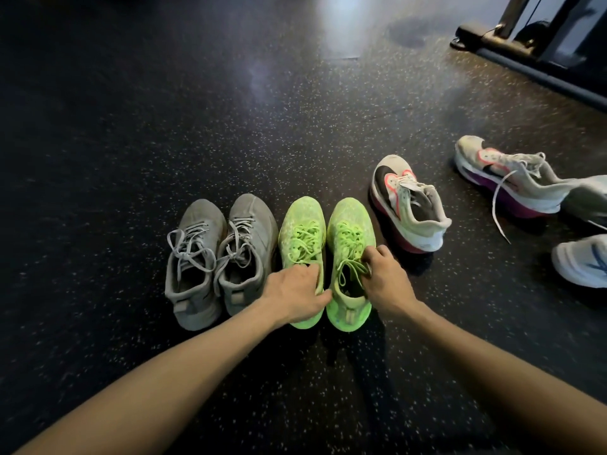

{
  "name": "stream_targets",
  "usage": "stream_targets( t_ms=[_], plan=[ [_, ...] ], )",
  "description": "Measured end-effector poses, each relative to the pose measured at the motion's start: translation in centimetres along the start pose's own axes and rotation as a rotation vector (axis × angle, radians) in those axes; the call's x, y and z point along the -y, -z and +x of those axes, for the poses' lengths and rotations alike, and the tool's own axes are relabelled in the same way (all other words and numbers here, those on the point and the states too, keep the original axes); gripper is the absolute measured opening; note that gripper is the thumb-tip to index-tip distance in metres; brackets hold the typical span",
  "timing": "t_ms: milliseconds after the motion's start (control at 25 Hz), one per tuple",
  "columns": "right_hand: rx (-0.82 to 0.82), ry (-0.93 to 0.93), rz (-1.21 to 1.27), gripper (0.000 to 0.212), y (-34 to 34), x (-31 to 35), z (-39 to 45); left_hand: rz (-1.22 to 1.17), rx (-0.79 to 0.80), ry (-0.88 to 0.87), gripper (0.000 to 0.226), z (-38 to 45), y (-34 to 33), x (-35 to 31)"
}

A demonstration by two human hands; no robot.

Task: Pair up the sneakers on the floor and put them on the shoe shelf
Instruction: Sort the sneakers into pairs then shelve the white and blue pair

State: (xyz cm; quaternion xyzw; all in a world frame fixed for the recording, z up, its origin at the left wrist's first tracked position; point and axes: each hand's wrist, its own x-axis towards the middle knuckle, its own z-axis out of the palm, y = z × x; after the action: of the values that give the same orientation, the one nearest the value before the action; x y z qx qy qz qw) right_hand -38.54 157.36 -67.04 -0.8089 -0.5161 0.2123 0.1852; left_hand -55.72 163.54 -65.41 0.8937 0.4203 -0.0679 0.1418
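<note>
At frame centre, the left hand [295,289] grips the collar of the left green sneaker [303,231]; just beside it, the right hand [386,279] pinches the right green sneaker [349,257] at its laces, both sneakers on the floor [131,159].

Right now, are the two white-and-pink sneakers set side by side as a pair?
No, one white-and-pink sneaker lies apart from the other, bare floor between them.

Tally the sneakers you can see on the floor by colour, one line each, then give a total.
Grey sneakers: 2
Neon green sneakers: 2
White sneakers with pink soles: 2
White sneakers cut off at the right edge: 2
Total: 8
</note>
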Motion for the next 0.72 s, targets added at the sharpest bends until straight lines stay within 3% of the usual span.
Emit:
stream_targets(
  t_ms=[200,480,720],
  plan=[
    [0.058,-0.039,0.052,0.032,2.6,-0.1,0.5,-0.034,-0.280,-0.036,0.033,1.7,2.5,-0.5],
    [-0.111,-0.061,0.030,0.032,11.6,-1.0,2.1,0.025,-0.192,-0.183,0.048,6.4,5.3,-3.3],
    [-0.254,-0.141,-0.166,0.053,18.7,-5.3,3.7,0.060,-0.150,-0.270,0.075,10.2,6.9,-7.8]
  ],
)
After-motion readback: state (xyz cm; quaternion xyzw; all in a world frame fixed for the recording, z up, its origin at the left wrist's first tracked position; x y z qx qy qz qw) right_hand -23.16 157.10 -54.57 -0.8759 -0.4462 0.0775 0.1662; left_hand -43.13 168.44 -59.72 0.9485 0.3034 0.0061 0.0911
